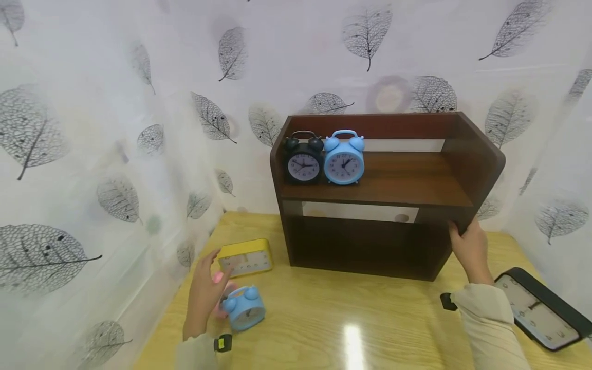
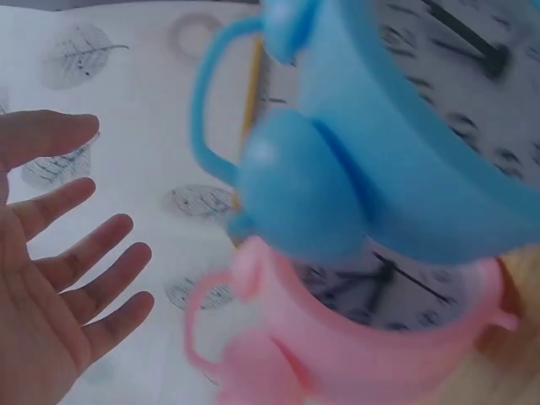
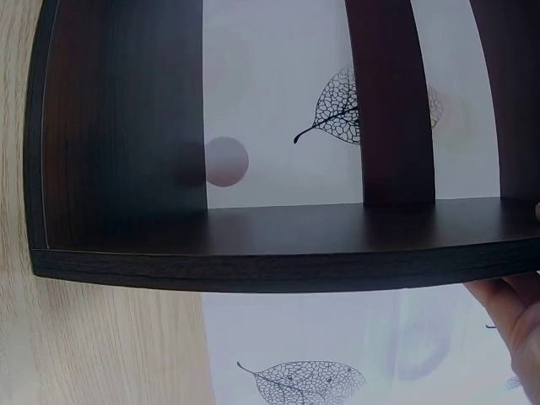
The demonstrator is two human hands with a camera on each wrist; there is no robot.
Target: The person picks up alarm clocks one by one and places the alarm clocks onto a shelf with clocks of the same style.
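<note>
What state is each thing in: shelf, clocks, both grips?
Shelved black clock, upright
Shelved blue clock, upright
Shelf, upright, carrying both
Loose blue clock, standing, handle up
Pink clock, standing, partly hidden
Yellow clock, standing, face partly covered
Black rectangular clock, face showing, exact lean unclear
Left grip, fingers spread, holding nothing
Right grip, holding the shelf's side

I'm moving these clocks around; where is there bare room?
Bare: the upper level of the brown wooden shelf, right of its blue round alarm clock; the yellow wooden table before the shelf. Crowded: table's left, with yellow rectangular clock, pink round clock, second blue round clock and left hand.
</note>
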